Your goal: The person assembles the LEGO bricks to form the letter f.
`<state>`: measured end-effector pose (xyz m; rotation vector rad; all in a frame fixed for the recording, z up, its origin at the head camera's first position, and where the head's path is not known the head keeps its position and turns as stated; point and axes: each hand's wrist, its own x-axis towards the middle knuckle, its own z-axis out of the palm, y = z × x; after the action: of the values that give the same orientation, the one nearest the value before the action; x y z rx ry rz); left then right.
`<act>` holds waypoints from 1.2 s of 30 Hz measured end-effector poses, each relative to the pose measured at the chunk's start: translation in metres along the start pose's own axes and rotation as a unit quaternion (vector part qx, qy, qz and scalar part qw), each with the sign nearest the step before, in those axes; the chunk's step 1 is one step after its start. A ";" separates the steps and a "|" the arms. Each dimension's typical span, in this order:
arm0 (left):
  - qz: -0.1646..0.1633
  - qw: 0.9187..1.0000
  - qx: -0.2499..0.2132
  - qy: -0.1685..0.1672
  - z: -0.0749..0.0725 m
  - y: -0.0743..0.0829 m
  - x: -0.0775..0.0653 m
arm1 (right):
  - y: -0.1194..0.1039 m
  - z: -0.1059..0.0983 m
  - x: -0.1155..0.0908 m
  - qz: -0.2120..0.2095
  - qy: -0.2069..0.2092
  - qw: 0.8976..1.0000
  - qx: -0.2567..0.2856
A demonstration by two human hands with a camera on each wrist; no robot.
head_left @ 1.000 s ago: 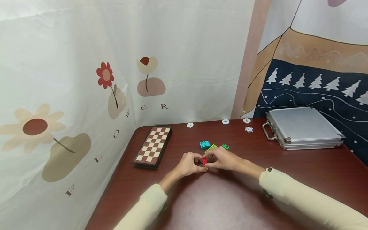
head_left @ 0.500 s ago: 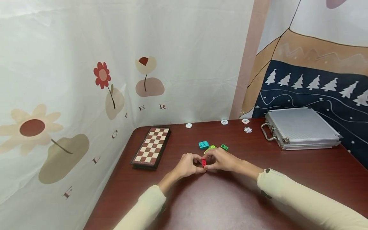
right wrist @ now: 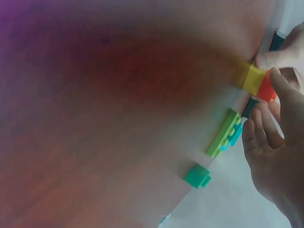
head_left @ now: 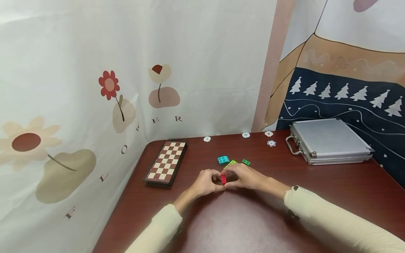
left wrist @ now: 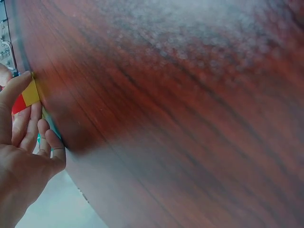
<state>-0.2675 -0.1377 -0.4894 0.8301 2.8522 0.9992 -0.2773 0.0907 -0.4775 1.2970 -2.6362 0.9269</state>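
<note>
A red toy building brick (head_left: 223, 179) is between my two hands in the head view. It sits against a yellow brick (right wrist: 254, 79), which shows below it in the right wrist view. My left hand (head_left: 205, 183) pinches the yellow brick, its thumb tip at that brick's edge. From the other side my right hand (head_left: 245, 176) pinches the red brick between thumb and fingers. Just behind the hands lie a light green brick (right wrist: 222, 134), a turquoise brick (head_left: 223, 160) and a small green brick (head_left: 246, 162).
A folded checkered game board (head_left: 167, 161) lies at the left of the brown table (head_left: 250, 221). At the right back rests a silver case (head_left: 330, 138) with a handle. Several poker chips (head_left: 245, 135) line the far edge, before a printed curtain (head_left: 205, 70).
Both hands keep their hold on the bricks and shift very little. The yellow visible below the red brick a second ago is hidden in the head view. The camera view has turned slightly.
</note>
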 end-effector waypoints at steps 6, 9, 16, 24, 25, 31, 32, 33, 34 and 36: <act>-0.005 1.000 -0.004 -0.004 0.000 -0.001 0.000 | 0.011 -0.018 0.003 0.007 -0.004 1.000 0.001; -0.008 1.000 -0.002 -0.003 -0.001 -0.001 0.000 | 0.022 -0.025 0.006 0.013 0.004 1.000 -0.012; -0.021 1.000 0.005 -0.008 -0.002 -0.002 0.000 | 0.044 -0.028 0.012 0.018 -0.003 0.999 -0.048; -0.012 1.000 -0.018 -0.013 -0.006 0.000 -0.003 | 0.049 -0.023 0.018 0.018 -0.038 0.995 -0.091; -0.010 1.000 -0.021 -0.014 -0.006 0.001 -0.003 | 0.049 -0.023 0.018 0.020 -0.040 0.994 -0.096; 0.004 1.000 -0.024 -0.008 -0.007 0.003 -0.004 | 0.046 -0.022 0.018 0.026 -0.050 0.992 -0.113; 0.005 1.000 -0.023 -0.006 -0.007 0.003 -0.004 | 0.046 -0.021 0.018 0.023 -0.051 0.992 -0.114; 0.005 1.000 -0.023 -0.005 -0.007 0.003 -0.004 | 0.046 -0.021 0.018 0.020 -0.052 0.992 -0.114; 0.005 1.000 -0.022 -0.003 -0.007 0.003 -0.004 | 0.045 -0.020 0.018 0.018 -0.052 0.992 -0.113; 0.002 1.000 -0.019 0.000 -0.006 0.002 -0.003 | 0.045 -0.020 0.017 0.014 -0.054 0.993 -0.108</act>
<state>-0.2645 -0.1415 -0.4835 0.8344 2.8243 1.0500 -0.3257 0.1102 -0.4777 1.2930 -2.7490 0.5686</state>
